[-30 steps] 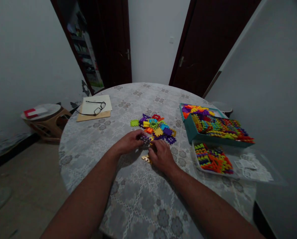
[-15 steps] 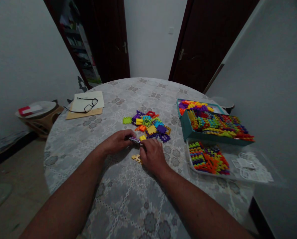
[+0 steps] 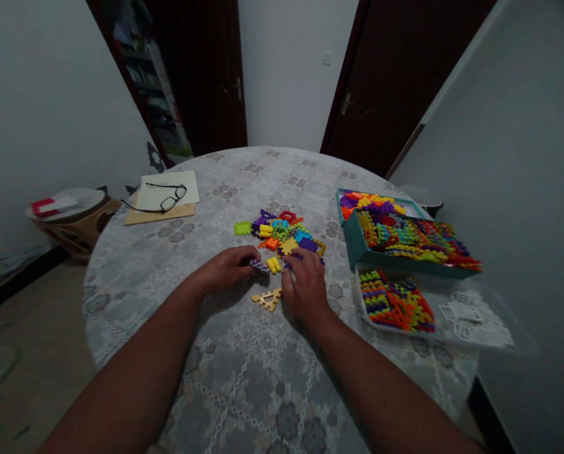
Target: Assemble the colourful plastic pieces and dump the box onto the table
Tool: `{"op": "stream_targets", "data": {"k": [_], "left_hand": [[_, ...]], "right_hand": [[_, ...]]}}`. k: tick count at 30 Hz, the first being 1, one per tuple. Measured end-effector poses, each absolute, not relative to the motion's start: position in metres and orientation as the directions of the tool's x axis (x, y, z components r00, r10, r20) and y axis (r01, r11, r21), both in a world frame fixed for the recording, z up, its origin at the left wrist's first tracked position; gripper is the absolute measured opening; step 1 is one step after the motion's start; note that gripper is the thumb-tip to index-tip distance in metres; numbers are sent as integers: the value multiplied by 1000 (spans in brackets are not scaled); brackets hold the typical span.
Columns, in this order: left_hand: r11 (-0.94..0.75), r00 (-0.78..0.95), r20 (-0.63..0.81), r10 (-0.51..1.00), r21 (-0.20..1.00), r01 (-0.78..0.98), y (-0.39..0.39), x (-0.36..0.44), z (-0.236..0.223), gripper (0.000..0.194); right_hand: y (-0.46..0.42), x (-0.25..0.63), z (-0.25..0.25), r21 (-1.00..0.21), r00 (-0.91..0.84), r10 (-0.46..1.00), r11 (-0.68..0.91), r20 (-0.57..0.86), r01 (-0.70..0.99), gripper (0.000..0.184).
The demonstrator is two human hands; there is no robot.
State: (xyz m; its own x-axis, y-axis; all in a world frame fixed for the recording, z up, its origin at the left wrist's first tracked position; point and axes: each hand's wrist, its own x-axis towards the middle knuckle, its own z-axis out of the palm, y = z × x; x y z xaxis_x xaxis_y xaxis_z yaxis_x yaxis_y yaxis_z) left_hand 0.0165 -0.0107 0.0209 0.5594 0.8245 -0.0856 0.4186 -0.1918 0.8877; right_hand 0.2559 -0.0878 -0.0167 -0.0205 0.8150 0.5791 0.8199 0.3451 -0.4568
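My left hand [image 3: 228,268] rests on the round table [image 3: 244,378] with its fingers pinched on a small purple building piece [image 3: 259,265]. A yellow piece [image 3: 273,264] lies just to its right. My right hand [image 3: 305,287] lies palm down with its fingers reaching into the near edge of the pile of coloured interlocking pieces [image 3: 284,232]; whether it holds one is hidden. A tan flat piece [image 3: 266,298] lies on the cloth between my hands.
A teal box [image 3: 358,243] full of coloured pieces stands at the right, with a clear tray [image 3: 440,334] of more pieces and white parts in front. Glasses [image 3: 166,200] lie on papers at the far left. A stool [image 3: 76,221] stands beside the table.
My right hand has moved right and forward toward the pile, uncovering the tan piece and leaving the yellow piece beside the purple one. My left hand has stayed in place.
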Motion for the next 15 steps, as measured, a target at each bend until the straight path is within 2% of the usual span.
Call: {"op": "stream_targets", "data": {"k": [3,6,11,15], "left_hand": [[-194,590,-83,803,900,391,-13,23,22,19],[-262,592,-30,805,878,401,-16,29,23,12],[-329,569,39,822,848,416,-20,35,21,10],[-379,566,86,820,823,424,-21,37,17,9]], "right_hand": [[-80,279,-15,-372,72,769,223,636,901,37],[-73,297,-24,-325,63,802,167,594,931,37],[-63,300,-38,-295,-1,860,176,511,939,44],[-65,296,-35,-277,-48,846,227,532,934,34]]}}
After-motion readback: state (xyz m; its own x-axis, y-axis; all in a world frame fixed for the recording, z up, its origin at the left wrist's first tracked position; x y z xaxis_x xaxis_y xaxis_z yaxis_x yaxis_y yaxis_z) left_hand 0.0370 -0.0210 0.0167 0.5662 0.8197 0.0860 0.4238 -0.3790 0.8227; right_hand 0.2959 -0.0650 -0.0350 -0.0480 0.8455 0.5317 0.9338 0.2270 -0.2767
